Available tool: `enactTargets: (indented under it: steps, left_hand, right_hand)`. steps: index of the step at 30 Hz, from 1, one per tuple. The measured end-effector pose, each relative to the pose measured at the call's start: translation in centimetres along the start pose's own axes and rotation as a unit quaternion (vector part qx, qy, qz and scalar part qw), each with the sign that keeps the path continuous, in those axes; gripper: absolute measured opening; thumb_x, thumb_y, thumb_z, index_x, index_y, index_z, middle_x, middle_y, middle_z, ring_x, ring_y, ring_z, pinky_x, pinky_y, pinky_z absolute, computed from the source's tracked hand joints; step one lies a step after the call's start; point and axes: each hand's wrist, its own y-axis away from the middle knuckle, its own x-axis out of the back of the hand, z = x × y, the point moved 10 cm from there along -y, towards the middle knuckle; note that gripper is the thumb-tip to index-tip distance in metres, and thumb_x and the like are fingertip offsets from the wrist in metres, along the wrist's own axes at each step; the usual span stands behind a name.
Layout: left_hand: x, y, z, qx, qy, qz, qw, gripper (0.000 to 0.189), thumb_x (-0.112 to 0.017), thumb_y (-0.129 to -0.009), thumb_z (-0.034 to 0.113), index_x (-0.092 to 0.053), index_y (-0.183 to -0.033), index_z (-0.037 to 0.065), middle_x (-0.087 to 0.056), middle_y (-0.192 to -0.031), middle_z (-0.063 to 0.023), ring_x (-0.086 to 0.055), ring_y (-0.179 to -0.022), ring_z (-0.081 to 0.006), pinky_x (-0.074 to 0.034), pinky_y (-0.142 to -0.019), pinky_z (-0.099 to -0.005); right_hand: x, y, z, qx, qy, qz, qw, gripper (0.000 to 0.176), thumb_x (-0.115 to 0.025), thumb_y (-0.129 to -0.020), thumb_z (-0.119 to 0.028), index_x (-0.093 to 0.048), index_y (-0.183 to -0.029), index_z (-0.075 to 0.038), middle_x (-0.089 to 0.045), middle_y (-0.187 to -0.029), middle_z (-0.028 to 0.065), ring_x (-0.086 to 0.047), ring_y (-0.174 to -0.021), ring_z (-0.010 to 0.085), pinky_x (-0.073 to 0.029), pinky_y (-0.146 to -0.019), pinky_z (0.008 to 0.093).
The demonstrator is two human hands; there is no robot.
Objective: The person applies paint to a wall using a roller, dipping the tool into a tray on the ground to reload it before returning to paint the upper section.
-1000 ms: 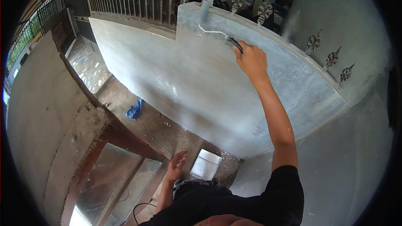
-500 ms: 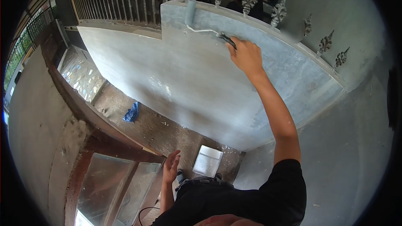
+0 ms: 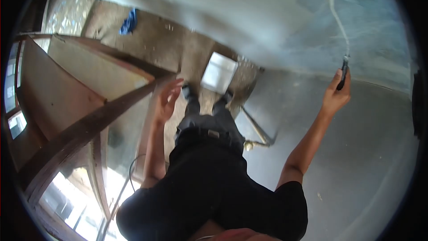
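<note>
Right hand (image 3: 335,96) lowered roller (image 3: 337,18); tray (image 3: 218,72) at feet.

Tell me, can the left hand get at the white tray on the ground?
Probably not without bending. The left hand is empty, held well above the ground, where the white tray lies by the feet. Nothing blocks the way.

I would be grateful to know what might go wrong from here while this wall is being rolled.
1. The white paint tray lies on the ground right at the person's shoes; a step forward might tip it or land in it.
2. The right hand grips the paint roller low on its handle with the arm stretched out, so it may slip or drip.
3. The left hand is open and holds nothing, so balance is unsupported.
</note>
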Motion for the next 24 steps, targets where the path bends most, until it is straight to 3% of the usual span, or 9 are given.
enactTargets:
  steps: [1, 3, 4, 7, 9, 10, 12, 24]
  left_hand:
    - [-0.1, 0.3, -0.9, 0.030, 0.008, 0.004, 1.000, 0.050, -0.063, -0.114, 0.040, -0.066, -0.151, 0.006, -0.072, -0.143, -0.0119, -0.068, -0.133, -0.0245, -0.051, -0.114, -0.0415]
    - [-0.4, 1.8, -2.8, 0.086, 0.011, 0.012, 0.996, 0.051, -0.062, -0.114, 0.041, -0.065, -0.151, 0.006, -0.072, -0.145, -0.0125, -0.068, -0.134, -0.0259, -0.051, -0.114, -0.0424]
    - [-0.4, 2.4, -4.2, 0.100, 0.019, 0.012, 0.995, 0.051, -0.061, -0.114, 0.041, -0.065, -0.151, 0.005, -0.072, -0.145, -0.0131, -0.068, -0.135, -0.0271, -0.050, -0.114, -0.0431]
    - [-0.6, 4.2, -7.7, 0.143, 0.022, 0.008, 0.989, 0.052, -0.061, -0.114, 0.041, -0.065, -0.151, 0.004, -0.071, -0.147, -0.0139, -0.068, -0.135, -0.0290, -0.049, -0.116, -0.0445]
    - [-0.6, 5.0, -9.2, 0.167, 0.012, 0.008, 0.986, 0.053, -0.060, -0.114, 0.042, -0.065, -0.150, 0.003, -0.071, -0.148, -0.0150, -0.068, -0.135, -0.0303, -0.048, -0.118, -0.0458]
    - [-0.7, 5.4, -9.7, 0.179, 0.013, 0.007, 0.984, 0.053, -0.060, -0.114, 0.042, -0.065, -0.150, 0.003, -0.071, -0.148, -0.0150, -0.068, -0.135, -0.0303, -0.048, -0.118, -0.0458]
    - [-0.6, 5.3, -10.2, 0.185, 0.005, 0.021, 0.983, 0.054, -0.059, -0.114, 0.043, -0.065, -0.150, 0.003, -0.071, -0.148, -0.0157, -0.068, -0.135, -0.0304, -0.048, -0.118, -0.0463]
    - [-3.4, 1.6, -8.4, 0.172, 0.006, -0.013, 0.985, 0.054, -0.059, -0.114, 0.043, -0.065, -0.150, 0.002, -0.071, -0.146, -0.0158, -0.067, -0.136, -0.0301, -0.049, -0.117, -0.0447]
  right_hand:
    - [-1.3, 1.6, 1.0, -0.003, 0.007, -0.042, 0.999, 0.039, -0.072, -0.111, -0.032, -0.078, -0.133, 0.000, -0.075, -0.083, 0.0077, -0.064, -0.068, 0.0142, -0.052, -0.064, 0.0329]
    - [-1.8, 3.0, 3.5, -0.027, -0.017, 0.010, 0.999, 0.045, -0.069, -0.113, -0.034, -0.075, -0.135, 0.004, -0.080, -0.097, 0.0124, -0.073, -0.078, 0.0229, -0.056, -0.071, 0.0361]
    - [-3.1, 3.7, 4.5, -0.030, -0.016, -0.013, 0.999, 0.045, -0.069, -0.113, -0.034, -0.075, -0.135, 0.004, -0.080, -0.097, 0.0124, -0.073, -0.078, 0.0229, -0.056, -0.071, 0.0361]
    - [-3.8, 5.7, 5.4, -0.009, -0.038, -0.004, 0.999, 0.049, -0.065, -0.115, -0.038, -0.074, -0.139, 0.004, -0.073, -0.089, 0.0045, -0.063, -0.071, 0.0158, -0.051, -0.063, 0.0332]
    - [-4.6, 6.8, 6.2, -0.109, -0.067, -0.009, 0.992, 0.053, -0.063, -0.115, -0.040, -0.072, -0.142, 0.004, -0.060, -0.081, -0.0009, -0.049, -0.066, 0.0096, -0.041, -0.055, 0.0286]
    - [-4.9, 6.9, 6.0, -0.110, -0.062, -0.019, 0.992, 0.053, -0.063, -0.115, -0.040, -0.072, -0.142, 0.004, -0.060, -0.081, -0.0009, -0.049, -0.066, 0.0096, -0.041, -0.055, 0.0286]
    - [-5.4, 6.9, 5.8, -0.117, -0.084, -0.001, 0.990, 0.054, -0.062, -0.115, -0.041, -0.071, -0.142, 0.006, -0.051, -0.078, -0.0025, -0.043, -0.065, 0.0061, -0.033, -0.051, 0.0267]
    - [-4.7, 6.0, 5.6, -0.108, -0.059, -0.011, 0.992, 0.054, -0.065, -0.114, -0.043, -0.073, -0.137, 0.005, -0.049, -0.073, -0.0025, -0.040, -0.060, 0.0040, -0.030, -0.047, 0.0241]
